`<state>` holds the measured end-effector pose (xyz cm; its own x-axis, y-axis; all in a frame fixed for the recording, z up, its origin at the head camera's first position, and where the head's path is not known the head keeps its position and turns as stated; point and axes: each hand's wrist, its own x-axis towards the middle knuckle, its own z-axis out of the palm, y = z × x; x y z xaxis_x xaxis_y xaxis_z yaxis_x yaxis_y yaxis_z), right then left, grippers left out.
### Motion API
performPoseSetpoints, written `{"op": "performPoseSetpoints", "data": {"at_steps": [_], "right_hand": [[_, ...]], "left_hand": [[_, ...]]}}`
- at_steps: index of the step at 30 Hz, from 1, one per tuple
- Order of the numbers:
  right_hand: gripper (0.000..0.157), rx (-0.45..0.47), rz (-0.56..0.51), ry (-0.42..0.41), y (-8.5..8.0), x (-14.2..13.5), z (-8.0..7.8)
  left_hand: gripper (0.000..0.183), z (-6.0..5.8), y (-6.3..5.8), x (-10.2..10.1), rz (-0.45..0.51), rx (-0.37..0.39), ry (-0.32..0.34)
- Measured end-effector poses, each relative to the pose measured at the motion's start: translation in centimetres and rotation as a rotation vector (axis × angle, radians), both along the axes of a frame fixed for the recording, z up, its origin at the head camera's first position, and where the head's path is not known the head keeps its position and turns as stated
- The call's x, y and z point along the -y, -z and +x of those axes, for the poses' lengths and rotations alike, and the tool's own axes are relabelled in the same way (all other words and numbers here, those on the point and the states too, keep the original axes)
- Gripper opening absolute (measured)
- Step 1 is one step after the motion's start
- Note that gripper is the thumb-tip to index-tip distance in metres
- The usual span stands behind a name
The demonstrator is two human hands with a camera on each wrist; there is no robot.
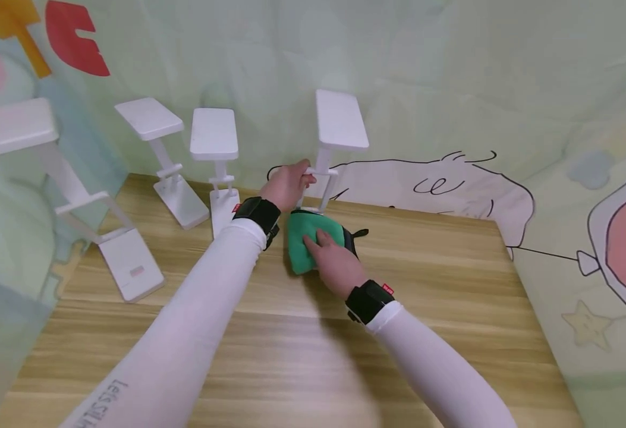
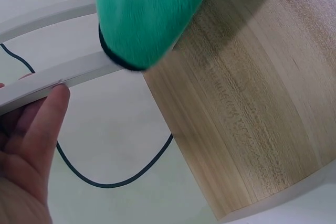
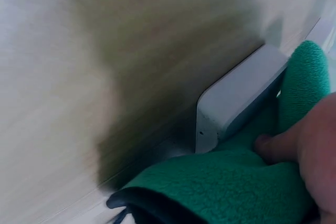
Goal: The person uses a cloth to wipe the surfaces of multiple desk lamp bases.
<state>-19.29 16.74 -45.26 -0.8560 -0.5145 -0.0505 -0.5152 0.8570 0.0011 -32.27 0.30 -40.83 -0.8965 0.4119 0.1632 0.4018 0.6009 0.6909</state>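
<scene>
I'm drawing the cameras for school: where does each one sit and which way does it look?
Head: on the head, facing forward and down at four white stands and a green cloth; left hand, right hand and sleeves show.
Left wrist: on that wrist, facing a white bar; only the left hand shows.
Right wrist: on that wrist, facing the green cloth and a white base; only the right hand shows.
Both wrist views share the green cloth.

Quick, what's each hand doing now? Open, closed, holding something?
Left hand: closed, pinching the rightmost white stand with a rectangular top.
Right hand: holding a fuzzy green cloth with black edging against that stand.
</scene>
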Motion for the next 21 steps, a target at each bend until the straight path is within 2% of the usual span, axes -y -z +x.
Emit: {"op": "performPoseSetpoints", "data": {"at_steps": [6, 11, 18, 21], "right_hand": [[0.051, 0.05, 0.049, 0.014, -1.3, -0.7, 2.0], [0.053, 0.06, 0.087, -0.016, -2.0, -0.2, 2.7], [0.059, 0.114, 0.098, -0.114, -1.6, 1.3, 2.7], [0.062, 0.086, 0.069, -0.146, -1.6, 2.0, 1.9]], "left_hand": [[0.009, 0.1, -0.5, -0.2, -0.01, 0.035, -0.016], [0.009, 0.3, -0.8, 0.0, -0.007, 0.036, -0.031], [0.009, 0.4, -0.6, 0.0, -0.018, 0.064, -0.014], [0.009, 0.3, -0.5, -0.1, -0.008, 0.056, -0.007]]}}
